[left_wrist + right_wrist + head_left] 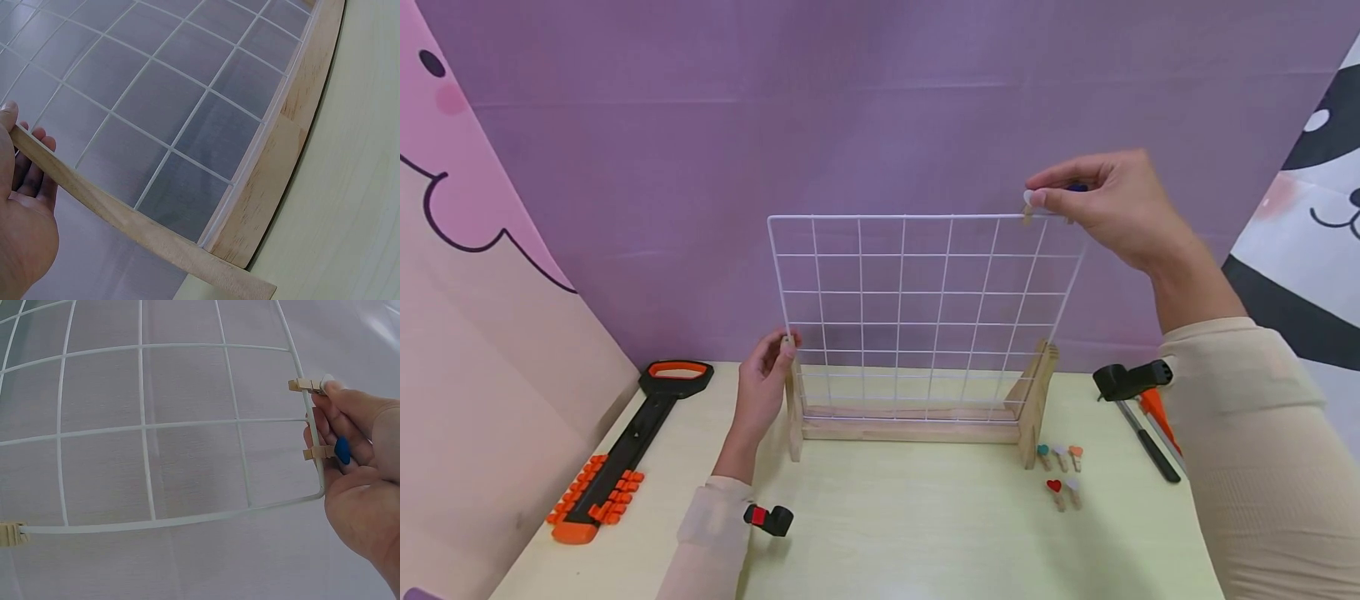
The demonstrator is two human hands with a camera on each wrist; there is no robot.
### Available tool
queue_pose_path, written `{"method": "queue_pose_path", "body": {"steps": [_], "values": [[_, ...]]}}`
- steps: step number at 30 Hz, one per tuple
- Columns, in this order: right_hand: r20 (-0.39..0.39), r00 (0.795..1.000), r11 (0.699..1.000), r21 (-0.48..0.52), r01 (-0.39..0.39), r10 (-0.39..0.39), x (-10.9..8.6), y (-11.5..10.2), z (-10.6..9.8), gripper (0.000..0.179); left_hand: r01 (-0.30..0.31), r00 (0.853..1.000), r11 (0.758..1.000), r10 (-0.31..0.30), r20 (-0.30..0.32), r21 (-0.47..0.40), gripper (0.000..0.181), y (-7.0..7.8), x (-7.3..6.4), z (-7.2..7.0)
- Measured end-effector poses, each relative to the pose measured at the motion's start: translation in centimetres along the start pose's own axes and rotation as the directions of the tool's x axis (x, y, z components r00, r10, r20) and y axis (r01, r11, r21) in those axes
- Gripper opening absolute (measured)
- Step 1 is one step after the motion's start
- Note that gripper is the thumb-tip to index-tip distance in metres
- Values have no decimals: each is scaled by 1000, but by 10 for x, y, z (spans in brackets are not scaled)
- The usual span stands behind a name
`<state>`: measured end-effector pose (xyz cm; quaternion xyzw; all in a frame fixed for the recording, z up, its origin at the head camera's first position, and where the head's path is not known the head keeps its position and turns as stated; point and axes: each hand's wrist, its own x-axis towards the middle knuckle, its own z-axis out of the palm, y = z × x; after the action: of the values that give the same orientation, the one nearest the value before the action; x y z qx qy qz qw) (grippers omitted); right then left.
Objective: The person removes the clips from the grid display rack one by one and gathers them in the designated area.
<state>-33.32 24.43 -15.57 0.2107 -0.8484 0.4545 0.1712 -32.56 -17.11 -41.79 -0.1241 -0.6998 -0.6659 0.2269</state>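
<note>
A white wire grid (902,292) stands upright in a wooden stand (910,431). My left hand (762,387) holds the top of the stand's left upright, its thumb on the near side, as the left wrist view also shows. At the grid's top right, my right hand (1120,204) pinches a small wooden clothespin with a white decoration (306,385); its jaws sit over the top wire. Beside it, closer to the corner, a clothespin with a blue decoration (342,450) is clipped on the same wire, partly behind the fingers in the head view.
Several heart-topped clothespins (1055,486) lie on the table (880,517) right of the stand. A black and orange tool (638,429) with orange clips lies at the left. Black-handled and orange tools (1157,454) lie at the right, partly behind my sleeve. A purple cloth (880,125) hangs behind.
</note>
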Motion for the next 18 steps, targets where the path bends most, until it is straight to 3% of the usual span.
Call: {"method": "queue_pose_path", "body": {"steps": [12, 18], "values": [[-28, 999, 1000, -4, -22, 22, 1, -2, 3, 21, -6, 1000, 1000, 6, 7, -4, 39, 0, -1, -1], [-82, 997, 993, 116, 22, -12, 0, -6, 0, 15, -4, 1000, 1000, 4, 6, -9, 37, 1, -1, 0]]}}
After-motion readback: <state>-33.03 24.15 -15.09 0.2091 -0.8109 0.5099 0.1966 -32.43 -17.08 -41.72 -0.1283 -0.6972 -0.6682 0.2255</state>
